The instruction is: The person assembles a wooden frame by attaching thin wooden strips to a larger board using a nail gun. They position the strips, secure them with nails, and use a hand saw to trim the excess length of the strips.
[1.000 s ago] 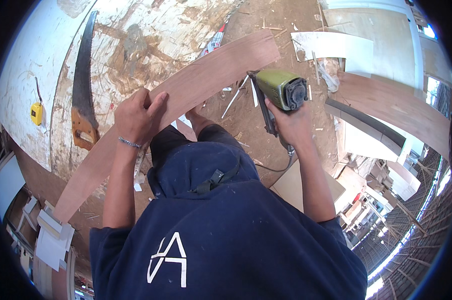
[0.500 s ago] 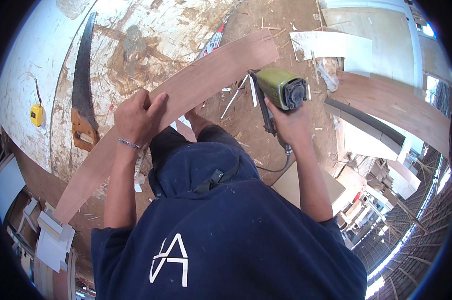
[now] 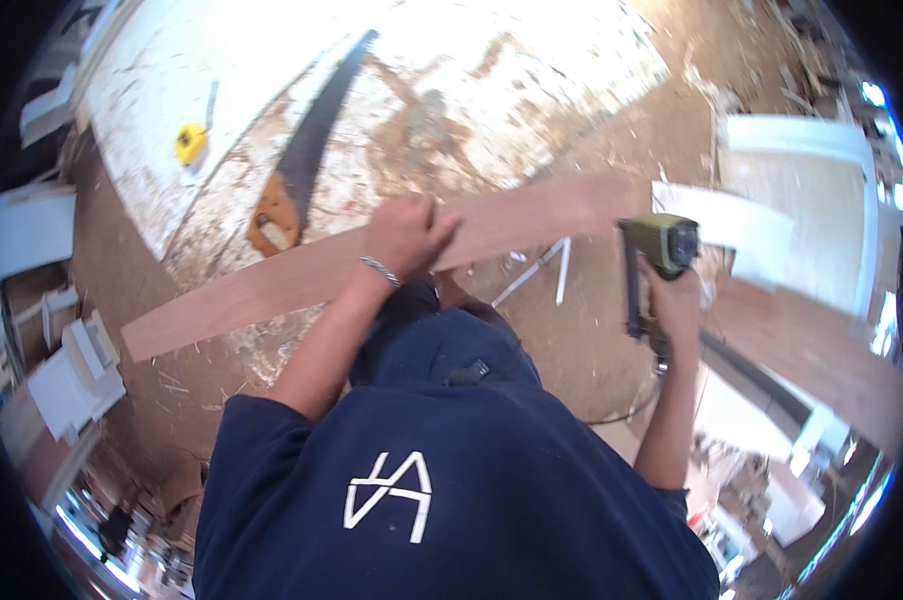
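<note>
reddish-brown plank point(image 3: 531, 222) slants under left hand point(image 3: 401, 237), right end just beside green nail gun point(image 3: 659, 238) in right hand point(image 3: 675, 300). left hand: part-closed, fingers bent over plank, thumb spread across face. right hand: closed round nail gun's handle. whether nail gun touches plank, cannot tell.

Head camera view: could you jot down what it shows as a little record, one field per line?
Left hand: gripping a long reddish-brown board
Left wrist: bracelet
Right hand: holding a green power tool by its handle
Tool and board: tool's nose near the board's right end; contact unclear
Worn pale surface: handsaw with wooden handle, yellow tape measure to its left
Clothing: dark blue shirt, white emblem
</note>
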Demonstrator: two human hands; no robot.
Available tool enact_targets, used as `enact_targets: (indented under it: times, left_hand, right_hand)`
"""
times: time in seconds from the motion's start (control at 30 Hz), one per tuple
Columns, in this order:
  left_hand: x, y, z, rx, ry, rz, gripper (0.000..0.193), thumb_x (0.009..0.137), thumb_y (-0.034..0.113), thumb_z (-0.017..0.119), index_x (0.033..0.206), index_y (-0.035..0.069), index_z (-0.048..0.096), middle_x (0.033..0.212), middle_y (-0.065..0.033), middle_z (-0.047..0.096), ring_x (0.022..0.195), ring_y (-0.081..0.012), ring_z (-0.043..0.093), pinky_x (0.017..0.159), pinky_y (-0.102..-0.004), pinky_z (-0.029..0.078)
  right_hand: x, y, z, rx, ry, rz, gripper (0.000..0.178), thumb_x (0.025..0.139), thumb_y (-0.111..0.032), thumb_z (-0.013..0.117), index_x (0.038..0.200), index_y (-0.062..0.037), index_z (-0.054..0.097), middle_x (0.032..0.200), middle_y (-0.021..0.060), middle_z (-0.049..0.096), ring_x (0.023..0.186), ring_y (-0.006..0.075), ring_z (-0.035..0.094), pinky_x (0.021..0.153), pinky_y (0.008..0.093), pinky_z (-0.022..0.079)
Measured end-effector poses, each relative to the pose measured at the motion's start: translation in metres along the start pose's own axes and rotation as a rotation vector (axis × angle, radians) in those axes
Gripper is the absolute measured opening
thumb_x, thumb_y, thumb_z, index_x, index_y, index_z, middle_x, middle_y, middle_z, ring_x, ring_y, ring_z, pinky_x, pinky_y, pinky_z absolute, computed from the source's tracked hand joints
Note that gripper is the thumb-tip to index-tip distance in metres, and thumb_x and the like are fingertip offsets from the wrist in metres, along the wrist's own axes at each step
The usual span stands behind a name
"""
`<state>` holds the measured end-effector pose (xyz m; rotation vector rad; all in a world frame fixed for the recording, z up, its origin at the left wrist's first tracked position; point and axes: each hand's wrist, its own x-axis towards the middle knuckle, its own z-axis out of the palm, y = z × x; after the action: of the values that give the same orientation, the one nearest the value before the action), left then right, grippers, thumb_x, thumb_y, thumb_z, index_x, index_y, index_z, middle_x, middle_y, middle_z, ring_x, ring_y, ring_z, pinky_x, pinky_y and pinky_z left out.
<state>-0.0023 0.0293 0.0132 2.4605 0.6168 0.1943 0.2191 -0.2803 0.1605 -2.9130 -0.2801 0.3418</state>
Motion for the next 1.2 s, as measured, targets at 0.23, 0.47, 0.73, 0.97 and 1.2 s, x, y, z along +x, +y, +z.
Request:
enact_targets:
  times: [0.23, 0.47, 0.73, 0.97, 1.2]
  left_hand:
    - [-0.018, -0.021, 0.006, -0.138, -0.039, 0.14, 0.05, 0.09, 0.045, 0.071, 0.111, 0.001, 0.063, 0.096, -0.022, 0.065, 0.09, -0.0398, 0.065, 0.08, -0.0493, 0.052]
    - [-0.031, -0.03, -0.014, -0.093, -0.135, 0.242, 0.085, 0.079, 0.056, 0.077, 0.139, 0.003, 0.051, 0.132, -0.0228, 0.057, 0.124, -0.0385, 0.055, 0.106, -0.0475, 0.041]
    - [-0.055, -0.033, -0.004, 0.037, -0.13, 0.183, 0.102, 0.069, 0.047, 0.088, 0.153, 0.011, 0.042, 0.161, -0.0233, 0.035, 0.15, -0.0403, 0.033, 0.124, -0.053, 0.022]
    - [-0.057, -0.039, 0.011, 0.048, 0.001, 0.195, 0.084, 0.072, 0.037, 0.087, 0.143, 0.011, 0.05, 0.154, -0.0233, 0.044, 0.144, -0.0406, 0.042, 0.122, -0.0539, 0.028]
    - [-0.121, -0.023, 0.019, -0.048, 0.343, -0.012, 0.045, 0.085, 0.028, 0.075, 0.124, 0.008, 0.063, 0.139, -0.0204, 0.056, 0.137, -0.0395, 0.049, 0.115, -0.0535, 0.036]
  right_hand:
    - [0.105, -0.066, -0.028, 0.057, -0.118, -0.693, 0.079, 0.096, -0.004, 0.059, 0.164, -0.006, 0.019, 0.145, 0.0296, 0.052, 0.128, 0.0419, 0.056, 0.108, 0.0427, 0.044]
    - [0.208, -0.179, 0.115, -0.189, -0.224, -0.957, 0.077, 0.089, 0.007, 0.055, 0.16, -0.0094, 0.03, 0.124, 0.0263, 0.061, 0.115, 0.0448, 0.059, 0.096, 0.0509, 0.048]
    - [0.203, -0.195, 0.189, -0.333, -0.006, -1.007, 0.078, 0.087, 0.0, 0.065, 0.158, -0.0152, 0.036, 0.13, 0.0224, 0.062, 0.112, 0.0434, 0.061, 0.093, 0.0516, 0.05]
    - [0.082, -0.207, 0.208, 0.043, -0.366, -1.283, 0.034, 0.098, -0.028, 0.068, 0.123, -0.0047, 0.067, 0.12, 0.0238, 0.068, 0.107, 0.0431, 0.065, 0.092, 0.0508, 0.051]
    - [-0.015, -0.228, 0.193, -0.219, -0.523, -1.073, 0.056, 0.106, -0.05, 0.047, 0.097, 0.0005, 0.069, 0.087, 0.0283, 0.069, 0.09, 0.0442, 0.069, 0.081, 0.0513, 0.051]
